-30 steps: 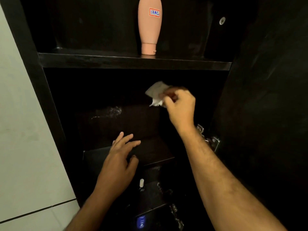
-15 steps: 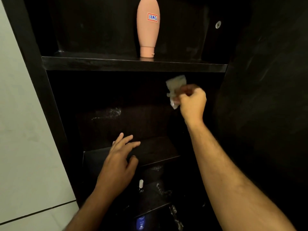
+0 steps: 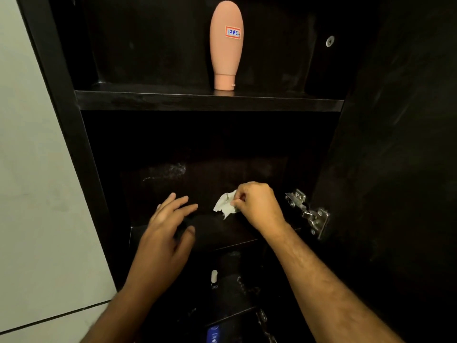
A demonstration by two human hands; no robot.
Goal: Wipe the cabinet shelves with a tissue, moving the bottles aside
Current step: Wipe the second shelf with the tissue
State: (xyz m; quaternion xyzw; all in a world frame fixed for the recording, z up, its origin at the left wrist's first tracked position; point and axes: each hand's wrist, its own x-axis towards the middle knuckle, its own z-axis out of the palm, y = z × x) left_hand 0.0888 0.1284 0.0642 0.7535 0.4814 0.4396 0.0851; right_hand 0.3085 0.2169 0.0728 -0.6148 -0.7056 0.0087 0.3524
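A crumpled white tissue (image 3: 225,204) is pinched in my right hand (image 3: 259,206), low over the middle shelf (image 3: 222,231) of the dark cabinet. My left hand (image 3: 168,231) lies beside it on the shelf's left part, fingers spread and holding nothing. On the upper shelf (image 3: 207,101) a pink bottle (image 3: 226,44) with a small label stands upside down on its cap. Lower down, a small bottle with a white cap (image 3: 214,278) and a blue-labelled one (image 3: 214,334) show faintly in the dark.
The open cabinet door (image 3: 395,169) hangs at the right on a metal hinge (image 3: 309,214) close to my right wrist. A pale tiled wall (image 3: 37,194) borders the cabinet at the left. White smudges (image 3: 173,170) mark the back panel above the middle shelf.
My right hand has come down with the tissue from just under the upper shelf to the middle shelf. The left hand stays on the shelf.
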